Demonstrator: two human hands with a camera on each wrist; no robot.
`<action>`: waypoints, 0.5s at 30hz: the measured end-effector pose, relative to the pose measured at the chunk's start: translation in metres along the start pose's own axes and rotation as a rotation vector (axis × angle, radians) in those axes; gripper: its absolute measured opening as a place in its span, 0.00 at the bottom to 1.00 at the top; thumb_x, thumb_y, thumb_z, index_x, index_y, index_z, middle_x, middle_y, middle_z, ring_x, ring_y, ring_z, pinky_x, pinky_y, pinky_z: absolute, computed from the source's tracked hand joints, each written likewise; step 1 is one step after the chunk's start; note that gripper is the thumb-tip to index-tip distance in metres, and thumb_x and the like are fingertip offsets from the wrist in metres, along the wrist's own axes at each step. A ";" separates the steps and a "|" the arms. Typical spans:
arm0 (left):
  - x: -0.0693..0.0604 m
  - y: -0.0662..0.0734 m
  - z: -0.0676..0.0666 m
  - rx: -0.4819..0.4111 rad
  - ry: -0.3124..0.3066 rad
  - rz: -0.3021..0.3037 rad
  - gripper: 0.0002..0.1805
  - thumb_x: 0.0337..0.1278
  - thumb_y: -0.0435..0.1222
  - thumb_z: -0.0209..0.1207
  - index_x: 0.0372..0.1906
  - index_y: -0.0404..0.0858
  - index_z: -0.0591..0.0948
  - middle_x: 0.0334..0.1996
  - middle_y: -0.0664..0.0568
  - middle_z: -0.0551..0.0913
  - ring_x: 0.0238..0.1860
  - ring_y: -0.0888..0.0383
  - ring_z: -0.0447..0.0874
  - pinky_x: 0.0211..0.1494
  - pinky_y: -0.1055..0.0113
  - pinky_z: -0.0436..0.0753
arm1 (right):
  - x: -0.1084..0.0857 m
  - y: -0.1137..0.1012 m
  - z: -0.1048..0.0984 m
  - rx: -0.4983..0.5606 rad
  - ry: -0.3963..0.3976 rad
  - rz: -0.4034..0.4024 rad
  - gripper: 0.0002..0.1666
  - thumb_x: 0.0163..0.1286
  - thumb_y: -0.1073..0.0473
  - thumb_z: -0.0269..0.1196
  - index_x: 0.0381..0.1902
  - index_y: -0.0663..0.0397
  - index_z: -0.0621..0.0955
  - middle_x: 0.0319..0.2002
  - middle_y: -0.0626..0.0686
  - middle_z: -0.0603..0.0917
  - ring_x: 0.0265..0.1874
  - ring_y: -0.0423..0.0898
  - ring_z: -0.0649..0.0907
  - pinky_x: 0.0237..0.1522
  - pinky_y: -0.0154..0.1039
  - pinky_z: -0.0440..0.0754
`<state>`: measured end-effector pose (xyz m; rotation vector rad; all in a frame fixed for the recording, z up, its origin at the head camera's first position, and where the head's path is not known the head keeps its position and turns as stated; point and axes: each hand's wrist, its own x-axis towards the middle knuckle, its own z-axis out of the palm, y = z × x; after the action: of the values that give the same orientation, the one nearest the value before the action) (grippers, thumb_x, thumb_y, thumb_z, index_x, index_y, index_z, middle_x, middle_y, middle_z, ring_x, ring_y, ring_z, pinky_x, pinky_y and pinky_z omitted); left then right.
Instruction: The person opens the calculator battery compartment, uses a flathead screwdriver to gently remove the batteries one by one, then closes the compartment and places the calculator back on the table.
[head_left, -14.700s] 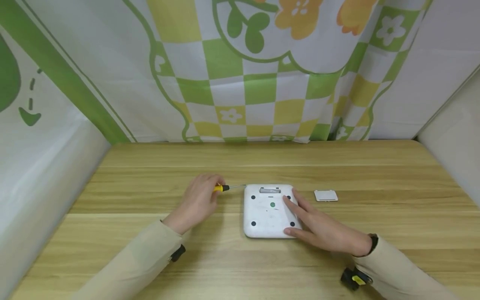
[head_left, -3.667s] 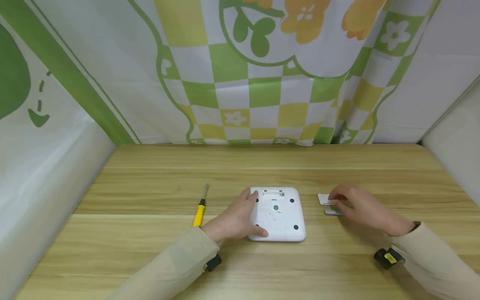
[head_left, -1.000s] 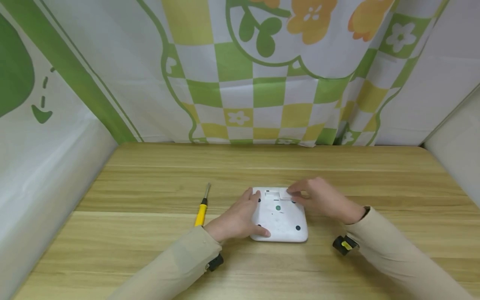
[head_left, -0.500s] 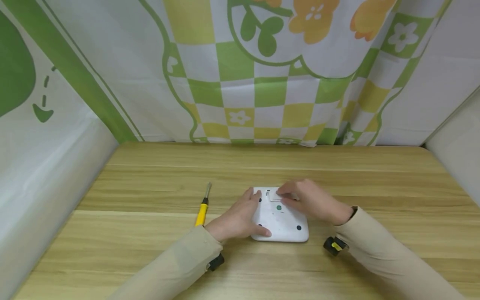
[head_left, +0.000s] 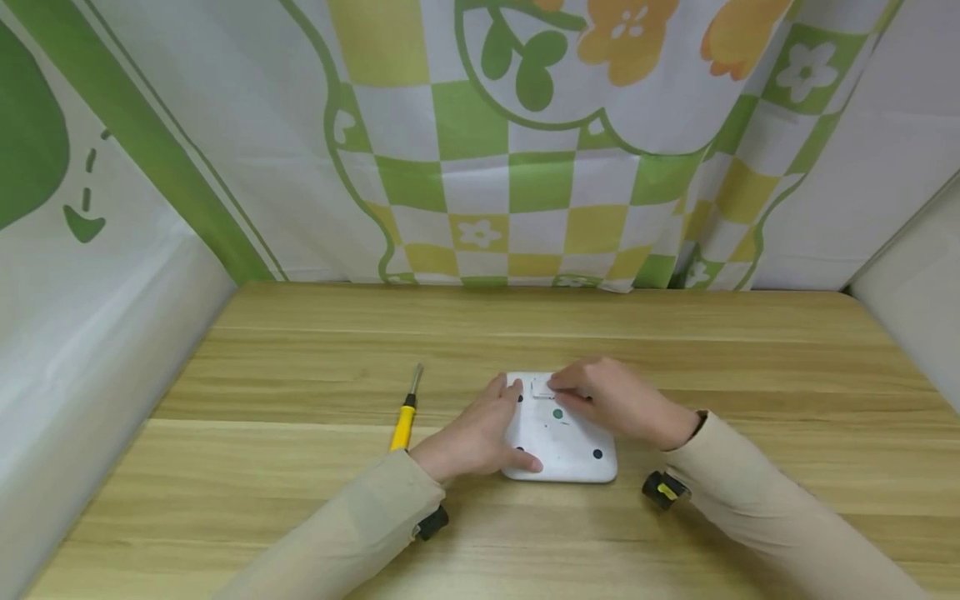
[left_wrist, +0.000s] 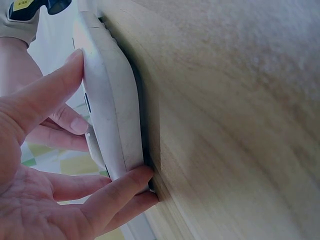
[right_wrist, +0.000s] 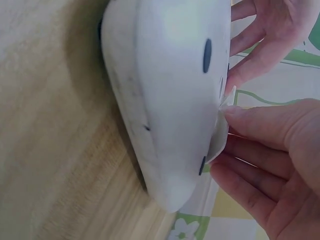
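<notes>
A white square device (head_left: 570,454) with dark round feet lies underside up on the table. My left hand (head_left: 468,433) grips its left side, thumb near the front and fingers at the far edge. My right hand (head_left: 618,400) pinches a small white battery cover (head_left: 542,390) over the compartment near the device's far edge. In the right wrist view the battery cover (right_wrist: 218,140) stands tilted against the device, held between thumb and fingers. The cover and right hand hide the compartment's inside. No battery shows now.
A screwdriver (head_left: 402,425) with a yellow handle lies left of the device, its tip away from me and its handle end behind my left wrist. A patterned curtain (head_left: 540,183) hangs along the table's (head_left: 262,367) far edge.
The left hand has put down the screwdriver and taken hold of the device. A battery has left the compartment. The right hand has brought the cover from the table, sliding it left over the compartment.
</notes>
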<state>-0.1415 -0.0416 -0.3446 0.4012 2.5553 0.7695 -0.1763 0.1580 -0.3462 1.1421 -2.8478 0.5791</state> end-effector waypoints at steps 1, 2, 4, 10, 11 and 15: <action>0.000 0.000 0.000 0.001 0.000 0.000 0.56 0.44 0.45 0.72 0.74 0.33 0.53 0.76 0.37 0.43 0.75 0.43 0.48 0.74 0.51 0.57 | 0.000 -0.001 -0.001 -0.006 -0.006 0.001 0.11 0.64 0.66 0.63 0.44 0.60 0.86 0.41 0.55 0.88 0.41 0.47 0.86 0.42 0.42 0.84; 0.000 0.000 0.000 0.001 0.001 0.001 0.56 0.44 0.45 0.73 0.74 0.33 0.53 0.76 0.37 0.44 0.75 0.43 0.49 0.74 0.52 0.57 | 0.001 -0.001 -0.002 -0.010 -0.014 0.004 0.10 0.65 0.66 0.63 0.44 0.59 0.86 0.41 0.54 0.88 0.41 0.46 0.86 0.41 0.41 0.84; 0.000 0.000 0.000 0.001 0.001 0.003 0.56 0.44 0.45 0.73 0.74 0.33 0.53 0.76 0.37 0.44 0.75 0.43 0.49 0.74 0.52 0.57 | 0.002 -0.003 -0.003 -0.024 -0.034 0.010 0.10 0.65 0.66 0.63 0.43 0.59 0.86 0.40 0.53 0.88 0.39 0.44 0.85 0.39 0.40 0.84; 0.000 -0.001 0.000 -0.006 -0.001 0.010 0.56 0.44 0.45 0.73 0.74 0.33 0.53 0.76 0.37 0.44 0.75 0.43 0.48 0.74 0.52 0.57 | 0.005 -0.007 -0.006 -0.074 -0.079 0.017 0.10 0.66 0.67 0.62 0.43 0.58 0.86 0.38 0.51 0.88 0.35 0.42 0.85 0.35 0.37 0.83; 0.000 -0.001 0.000 -0.008 -0.002 0.011 0.56 0.44 0.45 0.73 0.74 0.33 0.53 0.76 0.37 0.44 0.75 0.43 0.48 0.74 0.52 0.57 | 0.005 -0.008 -0.007 -0.081 -0.082 0.015 0.10 0.65 0.67 0.62 0.43 0.58 0.86 0.38 0.51 0.88 0.35 0.42 0.85 0.35 0.37 0.83; -0.001 -0.001 0.000 -0.010 0.000 0.014 0.56 0.44 0.45 0.73 0.74 0.33 0.53 0.76 0.37 0.44 0.75 0.43 0.48 0.74 0.52 0.57 | 0.006 -0.009 -0.007 -0.093 -0.087 0.008 0.10 0.65 0.68 0.62 0.43 0.59 0.86 0.38 0.52 0.88 0.35 0.43 0.85 0.34 0.36 0.83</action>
<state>-0.1411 -0.0428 -0.3454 0.4158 2.5497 0.7868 -0.1757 0.1507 -0.3364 1.1702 -2.9182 0.4016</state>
